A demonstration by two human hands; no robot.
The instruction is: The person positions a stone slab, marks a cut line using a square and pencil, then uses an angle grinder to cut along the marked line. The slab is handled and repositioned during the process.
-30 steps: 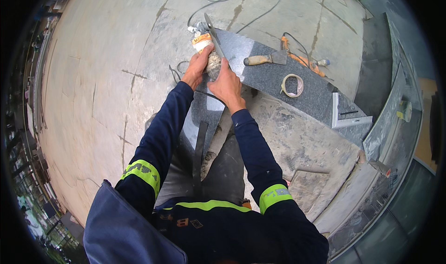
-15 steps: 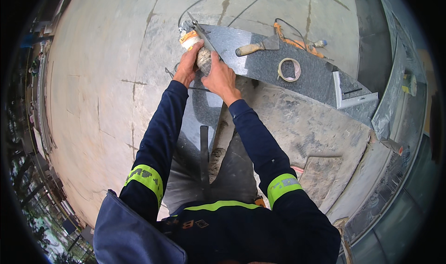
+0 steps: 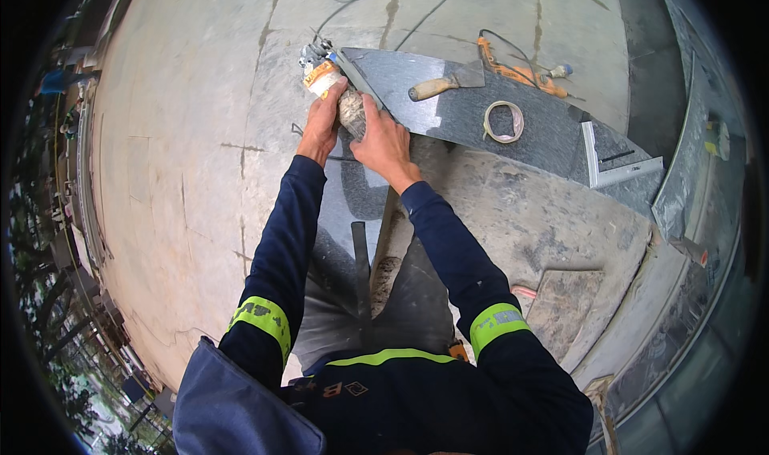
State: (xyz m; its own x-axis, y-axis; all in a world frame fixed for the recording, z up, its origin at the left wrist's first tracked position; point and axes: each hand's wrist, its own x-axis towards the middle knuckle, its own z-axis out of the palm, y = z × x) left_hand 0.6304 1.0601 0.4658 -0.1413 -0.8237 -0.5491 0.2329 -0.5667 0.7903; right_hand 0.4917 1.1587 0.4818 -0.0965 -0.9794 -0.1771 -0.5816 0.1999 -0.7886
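Note:
My left hand is wrapped round the body of an angle grinder, which has a white and orange front part. My right hand closes on the grinder's rear end from the other side. The tool's head lies over the left end of a dark grey speckled stone slab, and its disc looks edge-on beside the slab; whether they touch I cannot tell. A second grey stone piece stretches from beneath my hands toward my legs.
On the slab rest a wooden-handled scraper, a roll of tape, and a pale metal square with a dark thin stick. An orange corded power tool lies along its far edge. A cable crosses the concrete floor.
The whole view has shifted slightly, so the slab and the things on it sit a little farther right. The grinder has turned slightly; both hands keep their hold.

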